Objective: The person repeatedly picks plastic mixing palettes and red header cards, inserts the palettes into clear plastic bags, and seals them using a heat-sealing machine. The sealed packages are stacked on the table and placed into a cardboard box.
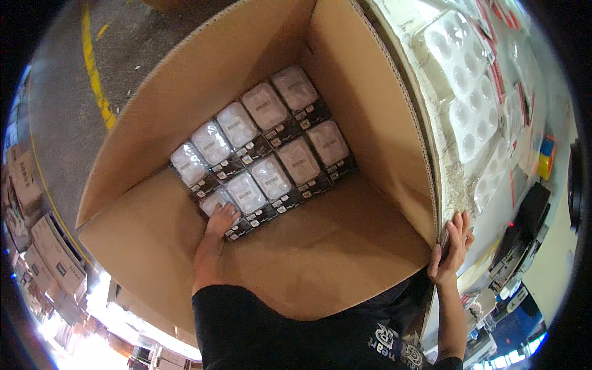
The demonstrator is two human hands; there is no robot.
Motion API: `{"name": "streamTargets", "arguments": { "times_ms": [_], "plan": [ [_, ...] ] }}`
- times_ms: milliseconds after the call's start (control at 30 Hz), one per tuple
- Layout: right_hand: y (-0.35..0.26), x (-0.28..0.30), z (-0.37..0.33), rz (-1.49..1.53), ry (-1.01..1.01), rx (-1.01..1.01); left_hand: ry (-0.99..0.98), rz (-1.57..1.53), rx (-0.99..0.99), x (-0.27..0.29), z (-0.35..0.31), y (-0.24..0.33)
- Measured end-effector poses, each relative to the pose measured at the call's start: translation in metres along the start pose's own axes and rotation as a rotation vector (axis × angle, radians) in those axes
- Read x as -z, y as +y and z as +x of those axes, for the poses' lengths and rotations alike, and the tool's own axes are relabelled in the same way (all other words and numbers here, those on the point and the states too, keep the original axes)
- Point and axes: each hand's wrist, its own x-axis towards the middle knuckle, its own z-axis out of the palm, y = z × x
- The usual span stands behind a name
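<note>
A large open cardboard box stands in front of me. At its bottom lie two rows of wrapped packs, each with a white rounded tray face, a label and a dark printed edge. My left hand reaches inside and rests on the pack at the near left end, fingers apart and lying over its top. That pack is partly covered by the hand. At the box's right corner, my right hand grips the rim, thumb on the box side and fingers over the outside.
A worktable runs along the box's right side. White palette trays with round wells lie on it in clear wrapping. Farther right is a blue and orange object. Stacked cartons stand at left, beyond a yellow floor line.
</note>
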Motion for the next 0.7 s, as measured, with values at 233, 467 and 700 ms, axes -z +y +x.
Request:
{"name": "streamTargets", "arguments": {
  "times_ms": [233, 467, 700],
  "plan": [
    [-0.005, 0.008, 0.006, 0.036, -0.044, -0.019, -0.042, 0.063, 0.113, -0.041, 0.02, 0.011],
    [0.003, 0.013, 0.006, 0.18, 0.059, 0.099, -0.51, 0.093, 0.235, 0.07, 0.041, 0.029],
    [0.022, 0.001, -0.014, 0.549, 0.399, 0.131, 1.12, -0.462, 0.128, 0.411, 0.067, 0.091]
  ]
}}
